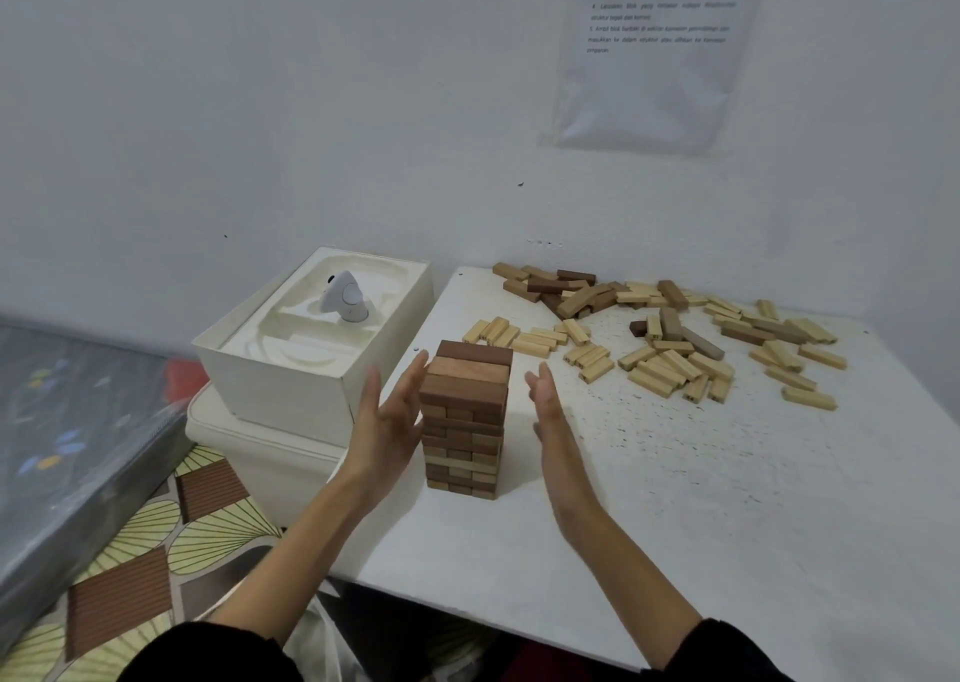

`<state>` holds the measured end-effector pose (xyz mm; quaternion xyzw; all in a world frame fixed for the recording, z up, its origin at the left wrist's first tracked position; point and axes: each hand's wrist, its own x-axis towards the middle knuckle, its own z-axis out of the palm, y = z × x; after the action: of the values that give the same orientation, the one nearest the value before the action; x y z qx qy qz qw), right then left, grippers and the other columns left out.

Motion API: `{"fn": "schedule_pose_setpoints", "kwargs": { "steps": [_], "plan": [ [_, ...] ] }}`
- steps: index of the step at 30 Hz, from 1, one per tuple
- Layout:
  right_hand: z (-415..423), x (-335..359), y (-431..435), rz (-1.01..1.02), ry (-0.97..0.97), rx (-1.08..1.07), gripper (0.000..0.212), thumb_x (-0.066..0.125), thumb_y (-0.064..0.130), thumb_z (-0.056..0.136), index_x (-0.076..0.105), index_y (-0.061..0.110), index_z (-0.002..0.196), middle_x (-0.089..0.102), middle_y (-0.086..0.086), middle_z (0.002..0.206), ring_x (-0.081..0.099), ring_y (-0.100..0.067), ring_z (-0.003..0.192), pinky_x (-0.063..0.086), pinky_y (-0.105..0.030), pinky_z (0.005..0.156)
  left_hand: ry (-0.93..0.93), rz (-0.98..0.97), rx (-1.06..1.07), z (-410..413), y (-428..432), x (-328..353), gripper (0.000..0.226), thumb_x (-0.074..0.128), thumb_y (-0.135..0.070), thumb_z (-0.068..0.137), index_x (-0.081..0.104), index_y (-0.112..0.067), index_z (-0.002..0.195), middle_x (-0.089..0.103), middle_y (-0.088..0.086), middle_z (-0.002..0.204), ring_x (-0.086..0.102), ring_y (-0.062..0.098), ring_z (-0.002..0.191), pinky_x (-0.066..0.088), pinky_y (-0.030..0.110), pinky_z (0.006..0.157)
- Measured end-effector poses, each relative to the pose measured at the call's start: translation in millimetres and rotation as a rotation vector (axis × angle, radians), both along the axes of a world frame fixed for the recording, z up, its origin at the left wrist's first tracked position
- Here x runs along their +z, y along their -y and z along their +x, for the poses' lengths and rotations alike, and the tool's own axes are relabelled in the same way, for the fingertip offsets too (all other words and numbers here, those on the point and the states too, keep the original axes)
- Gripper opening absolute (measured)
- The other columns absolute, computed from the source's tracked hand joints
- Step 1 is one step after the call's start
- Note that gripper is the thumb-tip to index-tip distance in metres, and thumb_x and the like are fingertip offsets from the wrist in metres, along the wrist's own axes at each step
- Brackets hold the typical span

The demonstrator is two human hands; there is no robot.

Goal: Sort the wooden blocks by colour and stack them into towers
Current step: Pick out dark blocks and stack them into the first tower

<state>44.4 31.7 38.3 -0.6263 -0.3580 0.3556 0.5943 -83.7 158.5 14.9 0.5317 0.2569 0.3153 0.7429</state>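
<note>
Grey patterned bedding (78,421) lies far out past my left hand. Nearer that hand sits a white box (291,369) with a small white device (344,299) resting in its moulded tray, set on top of another white container (249,442). My left hand (387,416) is open, fingers straight and spread, palm turned towards the tower (465,411). Its fingertips come right up to the tower's upper left edge, though I cannot tell whether they touch. The tower stands upright between my two hands on the white worktop (675,499), built of brown blocks with some paler ones in the lower layers. My right hand (550,411) is open too, fingers straight, palm facing the tower, with a clear gap between them. Beyond and to the right of my right hand the loose blocks (665,349) lie scattered, mostly pale wood with darker brown ones mixed in. Above them a printed sheet (660,47) hangs on the wall.
</note>
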Motion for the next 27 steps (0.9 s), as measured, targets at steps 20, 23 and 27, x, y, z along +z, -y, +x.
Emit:
{"fn": "schedule_pose_setpoints", "kwargs": {
  "steps": [20,23,27],
  "plan": [
    [-35,-38,-20,-0.016,-0.34,0.001,0.067,0.005,0.056,0.095,0.057,0.028,0.127,0.067,0.012,0.111,0.062,0.005,0.1,0.047,-0.007,0.076,-0.122,-0.161,0.131,23,31,-3,0.075,0.007,-0.069,0.086,0.069,-0.028,0.096,0.074,-0.001,0.095,0.064,0.02,0.102,0.039,0.042,0.105],
    [-34,-39,-21,-0.018,-0.333,-0.012,0.066,0.006,0.056,0.095,0.056,0.027,0.128,0.066,0.009,0.115,0.062,0.004,0.1,0.047,-0.007,0.074,-0.154,-0.139,0.138,22,34,0,0.077,0.008,-0.07,0.084,0.076,-0.032,0.082,0.075,-0.004,0.091,0.065,0.018,0.1,0.039,0.042,0.105],
    [-36,-36,-22,-0.048,-0.343,-0.066,0.066,0.007,0.058,0.094,0.06,0.029,0.122,0.067,0.006,0.114,0.062,-0.001,0.102,0.049,-0.011,0.076,-0.165,-0.123,0.171,23,33,3,0.073,0.007,-0.063,0.091,0.073,-0.033,0.085,0.074,-0.008,0.086,0.064,0.017,0.097,0.04,0.041,0.104]
  ]
}}
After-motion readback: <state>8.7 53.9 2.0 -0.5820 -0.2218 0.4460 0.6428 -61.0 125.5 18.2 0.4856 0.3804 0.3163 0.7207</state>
